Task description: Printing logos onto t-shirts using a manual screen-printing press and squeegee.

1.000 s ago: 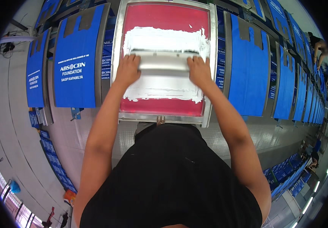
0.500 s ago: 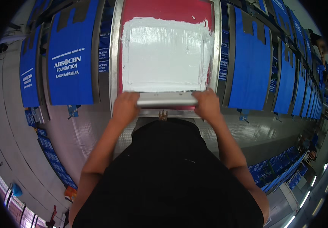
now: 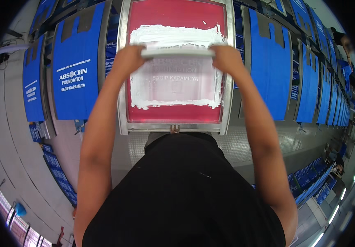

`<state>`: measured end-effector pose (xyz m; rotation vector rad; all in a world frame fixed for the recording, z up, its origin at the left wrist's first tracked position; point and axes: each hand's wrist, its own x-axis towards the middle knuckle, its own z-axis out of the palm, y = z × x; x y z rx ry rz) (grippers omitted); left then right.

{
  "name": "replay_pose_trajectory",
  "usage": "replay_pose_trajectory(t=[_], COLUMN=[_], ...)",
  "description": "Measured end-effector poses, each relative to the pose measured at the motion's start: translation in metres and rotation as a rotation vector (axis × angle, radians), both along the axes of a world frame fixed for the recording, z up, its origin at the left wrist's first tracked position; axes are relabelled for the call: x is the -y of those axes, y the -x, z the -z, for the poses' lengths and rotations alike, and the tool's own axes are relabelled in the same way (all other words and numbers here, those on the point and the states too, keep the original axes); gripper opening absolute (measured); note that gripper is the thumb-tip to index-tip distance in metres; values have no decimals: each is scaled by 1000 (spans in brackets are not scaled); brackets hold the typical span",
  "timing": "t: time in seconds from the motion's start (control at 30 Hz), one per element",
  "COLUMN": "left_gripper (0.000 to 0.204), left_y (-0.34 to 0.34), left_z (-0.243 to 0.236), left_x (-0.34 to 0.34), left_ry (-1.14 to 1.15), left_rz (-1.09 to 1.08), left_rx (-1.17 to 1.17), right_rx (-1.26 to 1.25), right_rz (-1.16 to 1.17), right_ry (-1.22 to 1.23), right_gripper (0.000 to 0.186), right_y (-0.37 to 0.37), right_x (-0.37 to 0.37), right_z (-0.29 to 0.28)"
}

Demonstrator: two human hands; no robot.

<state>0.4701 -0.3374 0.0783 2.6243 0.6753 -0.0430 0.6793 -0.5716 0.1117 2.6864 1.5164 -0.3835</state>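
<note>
A silvery squeegee (image 3: 177,53) spans the upper half of the screen, blurred by motion. My left hand (image 3: 129,57) grips its left end and my right hand (image 3: 226,58) grips its right end, both with closed fingers. Under it is a metal-framed screen (image 3: 175,113) with red mesh and a band of thick white ink (image 3: 138,103) round a thinly coated middle, where pale lettering shows through.
Rows of metal boards with blue printed fabric pieces (image 3: 72,92) flank the screen and continue on the right (image 3: 268,78). A stack or row of blue pieces (image 3: 58,168) lies lower left. Another person (image 3: 353,82) is at the far right edge.
The squeegee went down to the screen's lower edge half a second ago and is now back up in both hands. The white middle has turned thin, with lettering showing through.
</note>
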Motion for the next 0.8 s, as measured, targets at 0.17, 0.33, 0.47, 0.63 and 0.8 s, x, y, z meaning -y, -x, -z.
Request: replay_pose_trajectory(t=[0.17,0.33,0.47,0.63,0.8], left_gripper=[44,35,41,32,41], left_y=[137,45,-46,53,125], left_z=[26,33,-3,3,30], left_x=[112,47,-24,32,108], left_ry=[70,32,-8,122,27], left_rz=[117,9,39,31,140], left_rx=[138,-57,-48,-35,192], right_rx=[-145,6,22,-114,-148], right_rz=[-5,7,5,68,48], right_ry=[62,-13,-27,162,-125], right_gripper=[43,32,39,36,42], right_y=[122,52,-38,52,124], right_x=[110,56,-24,38,109], right_z=[13,47,19,-17,21])
